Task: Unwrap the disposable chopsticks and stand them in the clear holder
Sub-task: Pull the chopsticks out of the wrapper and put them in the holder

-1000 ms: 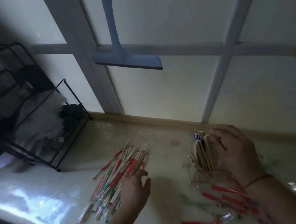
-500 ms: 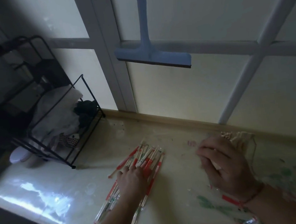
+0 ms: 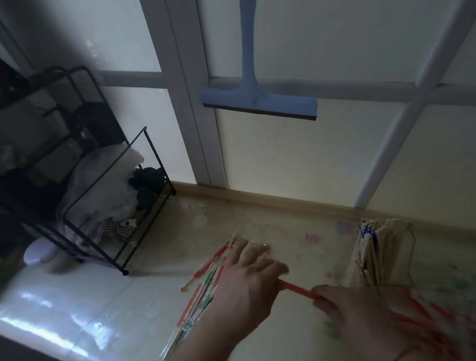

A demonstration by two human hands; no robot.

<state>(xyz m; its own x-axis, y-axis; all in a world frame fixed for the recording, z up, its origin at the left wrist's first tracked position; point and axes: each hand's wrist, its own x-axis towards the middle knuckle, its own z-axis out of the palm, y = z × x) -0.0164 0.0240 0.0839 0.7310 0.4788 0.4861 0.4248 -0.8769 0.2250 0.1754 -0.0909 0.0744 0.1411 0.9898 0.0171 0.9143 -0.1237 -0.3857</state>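
A pile of wrapped chopsticks (image 3: 196, 302), in clear sleeves with red and green print, lies on the pale counter (image 3: 156, 256). My left hand (image 3: 247, 285) hovers over the pile's right side and holds one red-ended wrapped chopstick (image 3: 296, 288) under its thumb side. My right hand (image 3: 362, 317) pinches the other end of that same piece with its fingertips. The clear holder (image 3: 408, 250) stands just behind my right hand, packed with several bare wooden chopsticks (image 3: 371, 254). The image is blurred by motion.
Several empty red wrappers (image 3: 458, 327) lie at the lower right. A black wire rack (image 3: 135, 220) with cloths stands at the left. A blue squeegee (image 3: 258, 101) hangs on the window behind. The counter's front edge (image 3: 57, 343) runs at lower left.
My right hand left the holder and came leftward and nearer. My left hand moved right off the pile with one wrapped chopstick. Both hands now meet on it. The view has swung left.
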